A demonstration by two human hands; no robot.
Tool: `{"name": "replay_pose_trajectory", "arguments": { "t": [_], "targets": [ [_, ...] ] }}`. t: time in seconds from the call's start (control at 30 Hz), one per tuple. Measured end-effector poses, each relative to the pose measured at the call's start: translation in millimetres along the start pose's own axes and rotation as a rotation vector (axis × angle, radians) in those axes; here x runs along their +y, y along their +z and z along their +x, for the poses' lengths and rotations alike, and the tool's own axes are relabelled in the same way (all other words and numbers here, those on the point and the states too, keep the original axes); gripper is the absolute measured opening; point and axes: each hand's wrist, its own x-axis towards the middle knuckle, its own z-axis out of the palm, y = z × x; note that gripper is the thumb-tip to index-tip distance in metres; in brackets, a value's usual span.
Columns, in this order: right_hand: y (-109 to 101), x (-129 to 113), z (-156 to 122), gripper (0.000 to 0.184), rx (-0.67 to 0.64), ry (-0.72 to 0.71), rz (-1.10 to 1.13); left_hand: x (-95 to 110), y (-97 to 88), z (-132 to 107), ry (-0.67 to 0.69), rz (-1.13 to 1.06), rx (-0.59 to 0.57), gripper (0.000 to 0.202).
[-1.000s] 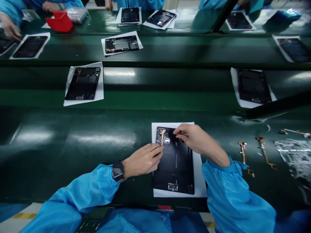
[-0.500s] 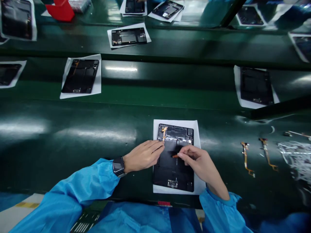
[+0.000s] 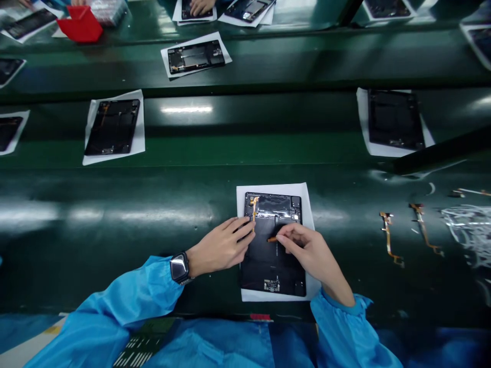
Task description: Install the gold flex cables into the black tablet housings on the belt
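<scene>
A black opened tablet housing (image 3: 261,260) lies on a white sheet (image 3: 310,220) in front of me, turned slightly. A gold flex cable (image 3: 254,204) runs down its upper left part. My left hand (image 3: 224,243) rests flat at the housing's left edge, fingers stretched out and slightly apart, fingertips by the cable's lower end. Over the middle of the housing, my right hand (image 3: 307,248) pinches a small orange strip (image 3: 271,239) between thumb and fingers. Most of the strip is hidden in the grip, so its exact kind is unclear.
Two loose flex cables (image 3: 389,237) lie to the right, beside a heap of white and clear strips (image 3: 470,230). More tablet housings (image 3: 115,125) sit on sheets along the line. A dark bar (image 3: 441,153) juts in at right. Across, another person's hand (image 3: 202,6) touches a housing.
The view has shifted slightly. My left fingers have spread a little more by the flex cable. My right hand keeps its pinch on the orange strip. Across the line, another person's hand has come into view.
</scene>
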Motion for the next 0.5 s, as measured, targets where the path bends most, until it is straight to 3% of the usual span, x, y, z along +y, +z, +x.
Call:
{"name": "replay_pose_trajectory", "arguments": {
  "t": [0.33, 0.43, 0.5],
  "targets": [
    [-1, 4, -1, 0.027, -0.009, -0.031, -0.027, -2, -18.8, 7, 0.14, 0.092, -0.113, 0.03],
    [1, 6, -2, 0.025, 0.009, -0.059, -0.056, -10, -16.2, 2, 0.118, 0.031, -0.084, 0.033],
    [5, 6, -4, 0.022, 0.031, -0.091, -0.079, -15, -10.2, -5, 0.054, -0.068, -0.002, 0.036]
  ]
}}
